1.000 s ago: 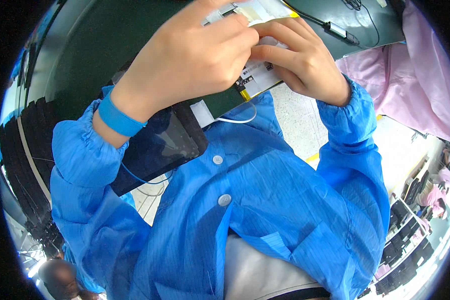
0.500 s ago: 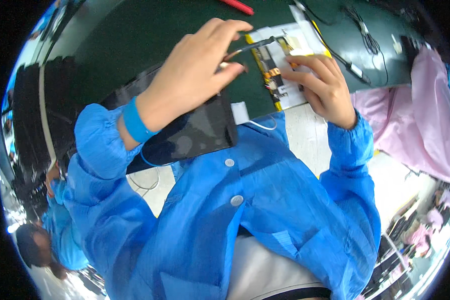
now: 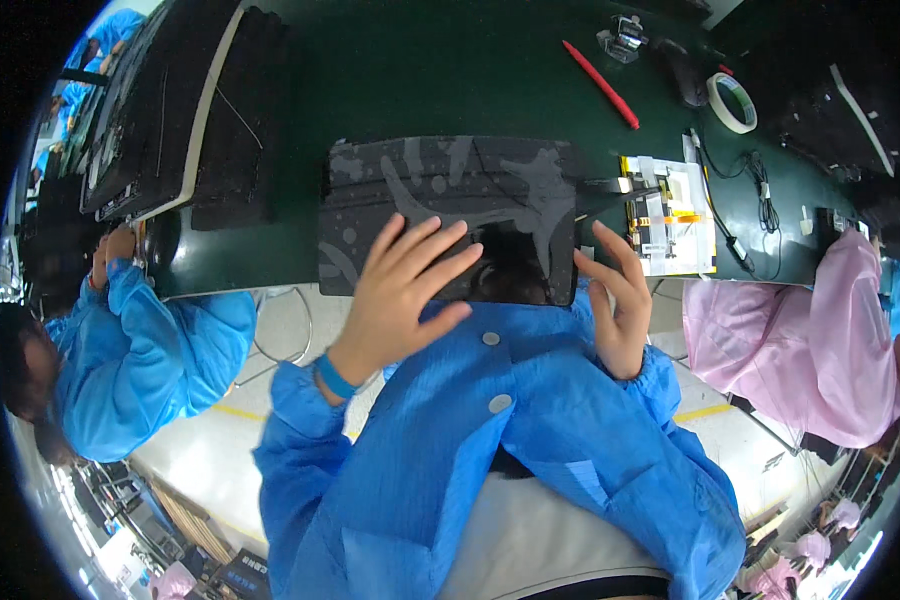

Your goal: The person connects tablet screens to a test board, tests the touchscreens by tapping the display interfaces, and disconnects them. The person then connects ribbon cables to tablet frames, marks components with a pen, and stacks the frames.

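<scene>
A flat black glossy panel (image 3: 450,180), like a tablet screen, lies on the table's front edge before me, with pale smudges on its surface. My left hand (image 3: 400,295) is open over its lower left part, fingers spread and resting on or just above the gloss. My right hand (image 3: 620,305) is beside the panel's right edge, fingers apart and nothing seen between them; whether a fingertip touches the edge I cannot tell. Right of it lies a white circuit assembly (image 3: 682,205) with yellow edges and orange strips. A thin dark tool (image 3: 645,192) lies across its left side.
A red pen (image 3: 602,86), a tape roll (image 3: 732,103) and a coiled black cable (image 3: 765,205) lie to the right. Stacked black panels (image 3: 155,120) stand at the left. People in a blue sleeve (image 3: 160,350) and a pink garment (image 3: 800,340) sit on either side.
The thin tool has left my left hand and lies on the circuit assembly. My right hand has come off the assembly to the panel's edge. My left hand is now over the panel; the view has shifted.
</scene>
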Action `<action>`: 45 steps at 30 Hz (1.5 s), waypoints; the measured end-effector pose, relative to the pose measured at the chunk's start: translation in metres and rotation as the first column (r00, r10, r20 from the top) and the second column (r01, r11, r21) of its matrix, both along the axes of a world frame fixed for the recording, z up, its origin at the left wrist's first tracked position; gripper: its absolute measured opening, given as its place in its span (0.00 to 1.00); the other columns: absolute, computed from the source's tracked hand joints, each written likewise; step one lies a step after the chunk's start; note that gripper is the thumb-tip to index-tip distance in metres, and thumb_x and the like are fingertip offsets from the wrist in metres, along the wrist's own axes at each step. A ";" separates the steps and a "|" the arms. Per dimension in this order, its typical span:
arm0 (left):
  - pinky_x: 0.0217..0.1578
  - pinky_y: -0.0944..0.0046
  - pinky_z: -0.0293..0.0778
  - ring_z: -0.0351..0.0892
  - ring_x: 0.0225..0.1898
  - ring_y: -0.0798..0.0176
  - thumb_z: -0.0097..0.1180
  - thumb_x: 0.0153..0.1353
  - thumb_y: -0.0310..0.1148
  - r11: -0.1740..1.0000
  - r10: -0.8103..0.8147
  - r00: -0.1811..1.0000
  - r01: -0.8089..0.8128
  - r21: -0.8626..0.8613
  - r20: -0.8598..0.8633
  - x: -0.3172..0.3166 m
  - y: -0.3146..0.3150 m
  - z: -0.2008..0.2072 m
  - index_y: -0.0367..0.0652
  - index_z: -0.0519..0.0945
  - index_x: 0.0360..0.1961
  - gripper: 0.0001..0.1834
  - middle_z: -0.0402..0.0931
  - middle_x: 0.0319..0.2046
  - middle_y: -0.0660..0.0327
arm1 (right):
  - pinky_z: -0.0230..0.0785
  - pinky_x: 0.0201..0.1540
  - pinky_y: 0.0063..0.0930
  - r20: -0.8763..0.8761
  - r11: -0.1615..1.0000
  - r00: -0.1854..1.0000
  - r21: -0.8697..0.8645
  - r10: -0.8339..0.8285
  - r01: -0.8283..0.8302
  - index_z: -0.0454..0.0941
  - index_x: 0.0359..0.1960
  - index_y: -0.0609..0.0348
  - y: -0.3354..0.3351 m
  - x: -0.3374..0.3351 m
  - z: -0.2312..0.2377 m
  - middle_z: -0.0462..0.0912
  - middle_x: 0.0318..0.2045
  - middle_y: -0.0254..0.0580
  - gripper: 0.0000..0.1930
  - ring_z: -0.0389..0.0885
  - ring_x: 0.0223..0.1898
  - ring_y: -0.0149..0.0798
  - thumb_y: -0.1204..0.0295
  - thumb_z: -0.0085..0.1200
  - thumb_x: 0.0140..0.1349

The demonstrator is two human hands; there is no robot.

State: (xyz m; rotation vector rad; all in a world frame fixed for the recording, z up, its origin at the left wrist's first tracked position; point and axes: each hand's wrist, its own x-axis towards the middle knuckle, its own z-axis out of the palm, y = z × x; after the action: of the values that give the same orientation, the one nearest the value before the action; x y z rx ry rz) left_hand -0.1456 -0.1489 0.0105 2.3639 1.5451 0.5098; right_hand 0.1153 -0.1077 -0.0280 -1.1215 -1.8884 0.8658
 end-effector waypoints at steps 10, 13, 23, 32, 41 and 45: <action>0.57 0.55 0.66 0.79 0.49 0.58 0.63 0.52 0.33 0.729 0.224 0.974 -0.171 0.662 0.005 -0.023 0.003 0.015 0.51 0.82 0.44 0.16 0.81 0.43 0.59 | 0.52 0.65 0.41 -0.342 0.992 0.932 0.022 0.122 -0.122 0.78 0.48 0.67 -0.001 -0.021 0.072 0.62 0.62 0.57 0.21 0.62 0.63 0.50 0.79 0.43 0.51; 0.47 0.58 0.76 0.81 0.46 0.52 0.64 0.46 0.22 0.810 0.138 0.925 -0.311 0.497 0.354 -0.040 0.004 0.065 0.40 0.82 0.40 0.17 0.81 0.40 0.52 | 0.58 0.61 0.39 -0.216 0.988 0.972 0.143 0.092 -0.061 0.74 0.51 0.67 0.030 -0.013 0.091 0.67 0.58 0.54 0.20 0.68 0.59 0.47 0.80 0.44 0.54; 0.40 0.62 0.71 0.77 0.35 0.59 0.56 0.57 0.38 0.982 0.058 0.973 -0.016 -0.186 0.224 -0.074 0.090 0.138 0.31 0.74 0.47 0.22 0.77 0.33 0.50 | 0.59 0.61 0.46 0.107 0.765 0.990 0.644 -0.094 0.003 0.66 0.59 0.63 0.053 -0.047 0.071 0.66 0.59 0.57 0.38 0.68 0.58 0.55 0.86 0.53 0.38; 0.45 0.64 0.69 0.71 0.45 0.66 0.61 0.55 0.35 0.484 -0.081 0.890 0.429 -0.763 0.449 -0.053 0.193 0.028 0.35 0.67 0.53 0.27 0.73 0.44 0.56 | 0.62 0.61 0.41 0.435 0.912 0.895 0.323 0.093 -0.252 0.63 0.62 0.57 0.046 -0.077 0.057 0.62 0.61 0.54 0.31 0.69 0.57 0.53 0.73 0.54 0.53; 0.55 0.57 0.65 0.71 0.52 0.50 0.55 0.59 0.47 0.841 -0.318 0.919 0.388 -0.378 0.235 -0.049 0.189 0.018 0.40 0.73 0.55 0.28 0.70 0.51 0.49 | 0.70 0.51 0.39 0.686 0.892 0.718 0.390 -0.115 -0.229 0.68 0.54 0.60 0.174 -0.035 0.071 0.69 0.53 0.54 0.25 0.74 0.50 0.50 0.77 0.54 0.51; 0.56 0.55 0.64 0.69 0.55 0.48 0.52 0.61 0.43 0.943 -0.186 0.964 0.230 -0.240 0.191 -0.062 0.154 0.046 0.38 0.70 0.56 0.27 0.69 0.53 0.48 | 0.69 0.51 0.37 0.791 0.929 0.611 0.252 -0.036 -0.272 0.66 0.57 0.56 0.224 -0.050 0.015 0.69 0.51 0.51 0.26 0.73 0.50 0.50 0.80 0.52 0.52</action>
State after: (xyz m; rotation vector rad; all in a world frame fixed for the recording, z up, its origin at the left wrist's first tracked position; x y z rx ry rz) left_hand -0.2081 0.0047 0.0566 2.1884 1.1909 0.4153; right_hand 0.0650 0.1162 -0.0126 -1.2586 -2.7313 0.0058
